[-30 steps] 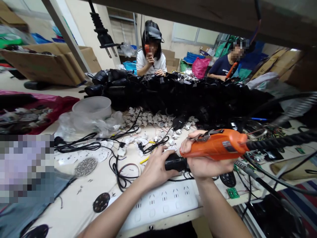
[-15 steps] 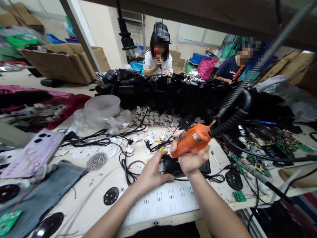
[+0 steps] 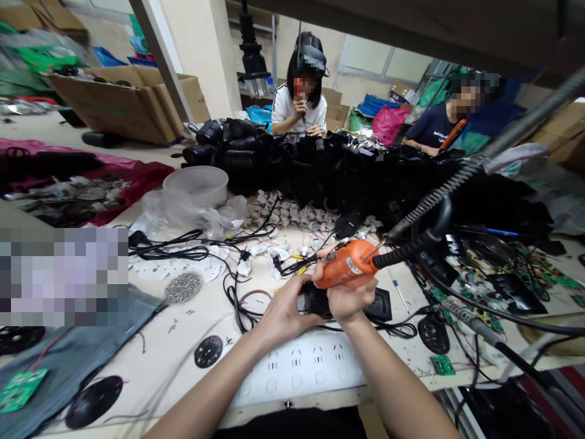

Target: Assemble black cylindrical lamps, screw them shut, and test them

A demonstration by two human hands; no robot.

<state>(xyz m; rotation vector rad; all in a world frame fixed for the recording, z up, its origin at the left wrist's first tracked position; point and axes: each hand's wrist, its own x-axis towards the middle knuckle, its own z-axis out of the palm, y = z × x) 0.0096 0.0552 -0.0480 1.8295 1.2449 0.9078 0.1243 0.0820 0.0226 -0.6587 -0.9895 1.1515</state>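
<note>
My right hand [image 3: 348, 299] is wrapped round an orange electric screwdriver [image 3: 347, 272] whose black coiled cord [image 3: 414, 244] runs up to the right. The tool's tip points down and left at a black plastic housing [image 3: 379, 303] lying on the bench. My left hand [image 3: 284, 312] grips the left end of that housing, fingers curled on it. Both hands meet just above a white power strip [image 3: 301, 369] at the front edge of the bench.
Black cables [image 3: 183, 251], small white parts [image 3: 292, 214], a round perforated disc [image 3: 183, 287], green circuit boards [image 3: 442, 364] and a plastic tub [image 3: 197, 183] litter the bench. A long heap of black housings [image 3: 329, 164] crosses the middle. Two other people sit behind it.
The orange screwdriver has swung from level to tilted down toward the housing. My view has shifted left, so the hands sit closer to the frame's centre.
</note>
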